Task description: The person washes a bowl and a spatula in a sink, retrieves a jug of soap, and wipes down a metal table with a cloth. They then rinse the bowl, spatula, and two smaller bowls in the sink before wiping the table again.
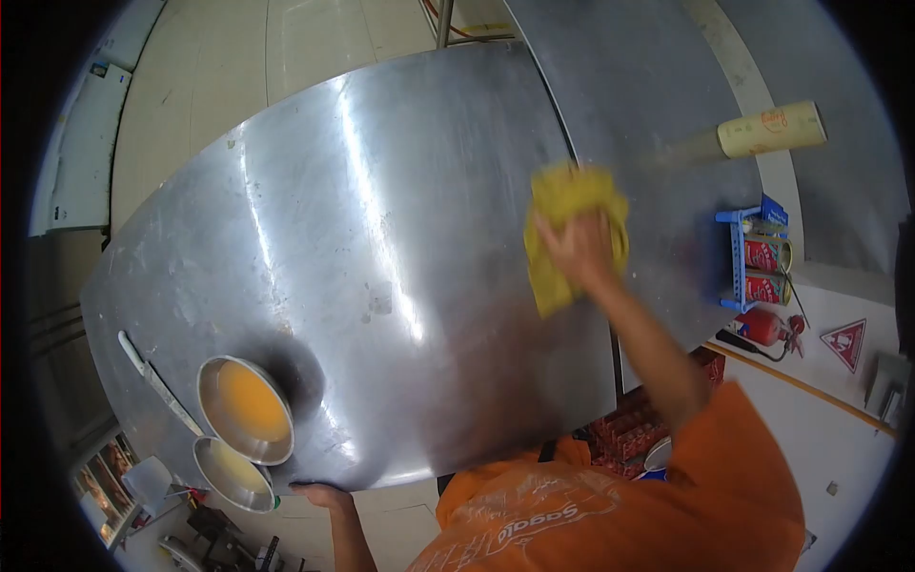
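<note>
My right hand (583, 246) presses on a crumpled yellow cloth (548, 276) and grips it against the metal table (457, 191), near the seam where a second metal surface begins. The hand and cloth are slightly blurred. At the near edge of the table, my left hand (324, 495) rests with its fingers pointing left and holds nothing that I can see. Left of it stand two metal bowls: a larger one (250, 410) with orange liquid and a smaller one (232, 474) with paler yellow contents. A knife (157, 381) with a white handle lies beside them.
A roll of wrap (772, 130) lies at the upper right. Below it are a blue basket (736, 259) with red cans and a red fire extinguisher (762, 327). Red crates (639, 434) are under the table's right end. Shelving with items stands at the lower left.
</note>
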The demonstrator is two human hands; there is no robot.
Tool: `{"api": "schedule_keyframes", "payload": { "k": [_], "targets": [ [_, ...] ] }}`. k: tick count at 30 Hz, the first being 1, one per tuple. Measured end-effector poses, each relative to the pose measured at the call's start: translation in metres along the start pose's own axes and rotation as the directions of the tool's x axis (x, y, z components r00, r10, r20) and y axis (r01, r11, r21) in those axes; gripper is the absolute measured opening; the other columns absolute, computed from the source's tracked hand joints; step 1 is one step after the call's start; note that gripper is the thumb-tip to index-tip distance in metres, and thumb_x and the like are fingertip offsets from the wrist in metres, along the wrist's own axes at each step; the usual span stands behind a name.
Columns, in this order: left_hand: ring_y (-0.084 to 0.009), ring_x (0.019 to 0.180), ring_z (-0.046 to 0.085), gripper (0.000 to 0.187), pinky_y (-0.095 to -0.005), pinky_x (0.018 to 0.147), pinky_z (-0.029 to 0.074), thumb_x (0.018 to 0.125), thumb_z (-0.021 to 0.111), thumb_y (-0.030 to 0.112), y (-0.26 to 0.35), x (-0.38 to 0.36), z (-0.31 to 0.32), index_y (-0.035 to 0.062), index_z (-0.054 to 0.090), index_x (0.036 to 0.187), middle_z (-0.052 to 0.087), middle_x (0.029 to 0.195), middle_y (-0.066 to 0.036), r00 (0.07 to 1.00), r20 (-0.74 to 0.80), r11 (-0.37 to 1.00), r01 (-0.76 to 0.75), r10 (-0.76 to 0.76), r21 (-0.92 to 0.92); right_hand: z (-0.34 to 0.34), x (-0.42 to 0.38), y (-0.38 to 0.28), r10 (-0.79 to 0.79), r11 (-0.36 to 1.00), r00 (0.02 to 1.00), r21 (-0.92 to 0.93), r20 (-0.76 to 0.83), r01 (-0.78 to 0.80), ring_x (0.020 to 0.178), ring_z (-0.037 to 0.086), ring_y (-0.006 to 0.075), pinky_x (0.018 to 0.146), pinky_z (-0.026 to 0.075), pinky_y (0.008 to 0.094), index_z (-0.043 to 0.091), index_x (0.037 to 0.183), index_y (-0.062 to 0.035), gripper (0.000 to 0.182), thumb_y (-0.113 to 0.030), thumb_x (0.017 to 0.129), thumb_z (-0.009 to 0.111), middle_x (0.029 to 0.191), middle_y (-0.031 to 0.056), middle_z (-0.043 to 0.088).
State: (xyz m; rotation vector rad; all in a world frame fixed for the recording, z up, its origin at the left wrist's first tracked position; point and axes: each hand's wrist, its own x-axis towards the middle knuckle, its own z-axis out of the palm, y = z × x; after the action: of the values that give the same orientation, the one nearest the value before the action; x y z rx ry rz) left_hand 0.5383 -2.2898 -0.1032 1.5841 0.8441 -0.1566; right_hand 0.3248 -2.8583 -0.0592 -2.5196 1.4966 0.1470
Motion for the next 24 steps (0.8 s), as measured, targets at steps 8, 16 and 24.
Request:
{"api": "schedule_keyframes", "payload": {
  "k": [8,16,24],
  "targets": [
    [-0.0321,0.132,0.037,0.069,-0.0429,0.114,0.028,0.100,0.025,0.051,-0.009,0.005,-0.003,-0.0033,0.032,0.142,0.035,0.147,-0.016,0.993,0.108,0.991,-0.041,0.055,-0.128,-0.009,0.290,-0.052,-0.174,0.976,0.924,0.063,-0.340,0.207,0.114,0.053,0.0371,0.102,0.037,0.0446,0.058,0.119,0.0026,0.073,-0.062,0.090,0.039,0.123,0.0223,0.059],
    [-0.0323,0.133,0.037,0.072,-0.0410,0.114,0.028,0.100,0.024,0.053,-0.002,0.004,-0.001,-0.0042,0.031,0.143,0.034,0.148,-0.016,0.996,0.082,0.991,-0.007,0.018,-0.133,0.018,0.048,-0.012,-0.056,0.948,0.913,0.265,-0.405,0.175,0.107,0.052,0.0419,0.093,0.041,0.0494,0.058,0.114,-0.0011,0.047,-0.038,0.085,0.064,0.113,0.0215,0.060],
    [-0.0321,0.132,0.038,0.077,-0.0423,0.114,0.030,0.098,0.022,0.057,-0.017,0.030,-0.021,-0.0050,0.031,0.142,0.034,0.148,-0.016,0.991,0.116,0.997,-0.054,0.060,-0.057,0.042,-0.199,0.036,0.167,0.919,0.931,0.394,-0.325,-0.028,0.102,0.055,0.0435,0.087,0.044,0.0483,0.055,0.115,0.0023,0.040,-0.024,0.086,0.066,0.107,0.0223,0.060]
  ]
}}
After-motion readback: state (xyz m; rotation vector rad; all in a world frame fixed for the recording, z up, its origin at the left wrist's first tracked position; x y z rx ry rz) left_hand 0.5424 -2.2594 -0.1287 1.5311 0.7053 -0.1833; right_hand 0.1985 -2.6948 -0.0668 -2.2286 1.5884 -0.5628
